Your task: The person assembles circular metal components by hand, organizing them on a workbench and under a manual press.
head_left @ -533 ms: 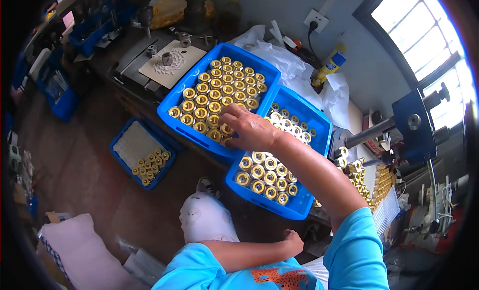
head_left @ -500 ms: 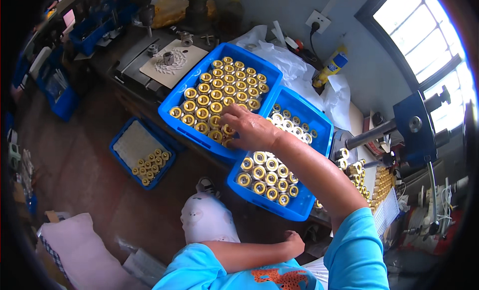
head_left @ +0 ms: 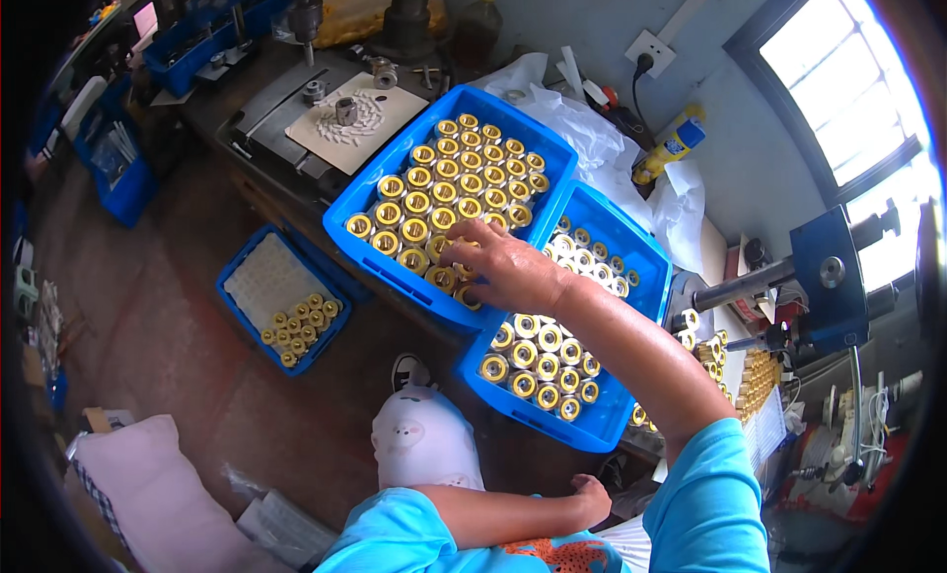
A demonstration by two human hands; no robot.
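My right hand (head_left: pixel 508 270) reaches over the near right corner of the upper blue crate (head_left: pixel 345 240). Its bent fingers close around one of the metal cylinders with brass-coloured rings (head_left: pixel 464 273), partly hidden beneath them. Rows of the same upright cylinders (head_left: pixel 444 192) fill most of this crate. My right forearm crosses above a second blue crate (head_left: pixel 552 427), which holds more cylinders (head_left: pixel 523 356) in two groups. Low in front of my body, my left hand (head_left: pixel 592 500) is curled closed, with nothing visible in it.
A smaller blue crate (head_left: pixel 254 322) with a pale liner and several cylinders stands lower left. A board with small white pieces (head_left: pixel 347 124) lies on the bench. At right is a blue machine head with a lever (head_left: pixel 831 277). A yellow-blue spray can (head_left: pixel 669 151) stands by the wall.
The view has shifted slightly, so the crates appear a little farther right. My right hand stays at the same corner of the upper crate, fingers slightly shifted. My left hand remains low.
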